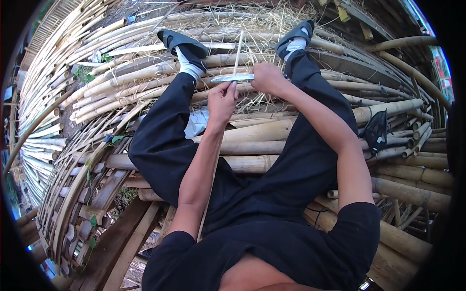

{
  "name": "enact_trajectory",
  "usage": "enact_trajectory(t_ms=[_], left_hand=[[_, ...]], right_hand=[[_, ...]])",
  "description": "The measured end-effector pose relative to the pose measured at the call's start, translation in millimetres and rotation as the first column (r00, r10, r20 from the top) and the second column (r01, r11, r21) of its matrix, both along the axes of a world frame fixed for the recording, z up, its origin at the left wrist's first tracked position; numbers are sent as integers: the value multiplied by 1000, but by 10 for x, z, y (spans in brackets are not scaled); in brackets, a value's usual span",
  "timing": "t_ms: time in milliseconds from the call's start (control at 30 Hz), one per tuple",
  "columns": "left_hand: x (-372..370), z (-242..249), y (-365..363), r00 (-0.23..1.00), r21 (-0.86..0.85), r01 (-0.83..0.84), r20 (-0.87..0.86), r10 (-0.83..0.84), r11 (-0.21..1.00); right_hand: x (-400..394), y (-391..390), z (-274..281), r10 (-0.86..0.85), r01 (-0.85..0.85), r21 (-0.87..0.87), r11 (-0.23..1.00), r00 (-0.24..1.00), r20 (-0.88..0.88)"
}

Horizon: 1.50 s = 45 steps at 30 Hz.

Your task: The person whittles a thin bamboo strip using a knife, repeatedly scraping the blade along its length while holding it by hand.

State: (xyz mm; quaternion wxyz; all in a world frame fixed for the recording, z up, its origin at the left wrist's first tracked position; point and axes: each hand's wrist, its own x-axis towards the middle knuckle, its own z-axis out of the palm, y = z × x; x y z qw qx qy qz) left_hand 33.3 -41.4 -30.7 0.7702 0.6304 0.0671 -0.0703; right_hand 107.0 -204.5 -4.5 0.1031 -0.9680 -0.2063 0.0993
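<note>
Soft daylight; fisheye-bowed edges

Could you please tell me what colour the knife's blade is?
The blade looks silvery grey, seen best in the head view.

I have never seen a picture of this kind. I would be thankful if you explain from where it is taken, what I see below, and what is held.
No machine is here, only a person's two bare hands. This single picture comes from a camera worn on the person's head, looking forward and down. The left hand pinches a long, thin, pale strip, perhaps bamboo. The right hand holds a knife, its blade lying across the strip. Below and around lie many bamboo poles, with dry straw near the dark sandals.
</note>
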Motion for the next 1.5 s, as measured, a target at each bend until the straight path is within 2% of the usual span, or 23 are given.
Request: enact_trajectory(t_ms=[133, 200, 267, 367, 400, 500, 533, 600, 667, 733, 800, 933, 967, 1033, 1067, 1100, 1133, 1167, 1200, 1267, 1333, 1433, 1500], left_hand=[[31, 85, 23, 997, -55, -57, -54, 54, 997], [-163, 102, 95, 999, -36, 13, -41, -15, 999], [-313, 3, 241, 985, -2, -5, -170, 5, 1000], [-210, 166, 255, 988, -135, -14, -154, -8, 991], [-117, 215, 216, 993, -178, 7, -117, -28, 984], [-42, 128, 70, 998, -102, 13, -54, -19, 995], [-36, 89, 38, 1000, -50, -7, -18, 6, 999], [-48, 23, 33, 1000, 15, -24, 18, 23, 1000], [-61, 13, 44, 1000, 151, -5, 23, 1, 988], [-65, 24, 35, 999, 164, -6, 45, -2, 986], [-81, 9, 9, 986, 264, -79, 160, 37, 961], [-59, -28, 31, 982, 297, -75, 190, 18, 952], [-32, 11, 28, 988, 209, -88, 142, 58, 974], [-104, 37, 21, 993, 124, -94, 86, 84, 988], [-237, 4, 49, 997, 124, -73, 45, 68, 990], [-339, -23, 125, 998, 132, -56, 10, 55, 990], [-367, -37, 199, 999, 138, -42, -28, 47, 990], [-329, -41, 253, 998, 80, -26, -60, 31, 996], [-285, 22, 253, 997, 76, -32, -63, 37, 997], [-162, 206, 198, 998, 13, -5, -65, 6, 1000], [-120, 187, 146, 997, -43, 16, -78, -19, 999], [-141, 120, 111, 997, -82, 54, -44, -58, 995], [-155, 110, 142, 997, -94, 56, -52, -61, 994]], right_hand=[[199, -32, -125, -155, 156, -28, 987, 988, 20], [910, -849, -510, -218, 224, -130, 966, 974, 58], [830, -970, 171, -548, 557, -6, 831, 820, 166], [673, -813, 324, -464, 466, 33, 884, 868, 178], [581, -718, 342, -250, 251, 3, 968, 961, 120], [81, -203, 483, -104, 102, 97, 990, 995, 10], [11, -82, 427, -96, 99, 27, 995, 991, -99], [-172, 59, 374, -35, 35, 0, 999, 994, -100], [-237, 100, 142, -27, 28, 8, 1000, 998, -56], [-207, 95, 106, -10, 11, 15, 1000, 999, -41], [-156, 72, 52, 14, -14, 21, 1000, 999, -33], [6, 49, 28, 17, -17, -22, 1000, 1000, -3], [94, 39, 49, 30, -28, -68, 997, 999, 24], [793, -454, -678, -188, 190, -170, 967, 982, 26], [783, -656, -174, -450, 450, 26, 893, 893, -20], [1034, -1029, -294, -397, 409, -119, 905, 911, 111], [909, -991, 82, -573, 571, 50, 819, 812, 111], [895, -987, 143, -586, 579, 94, 810, 796, 153], [835, -918, 225, -581, 574, 88, 814, 800, 152], [637, -675, 362, -390, 389, 29, 921, 920, 30], [448, -452, 314, -295, 301, 103, 948, 953, -77], [168, -149, 284, -246, 263, 86, 961, 954, -170], [62, -50, 207, -93, 183, 381, 906, 966, -241]])
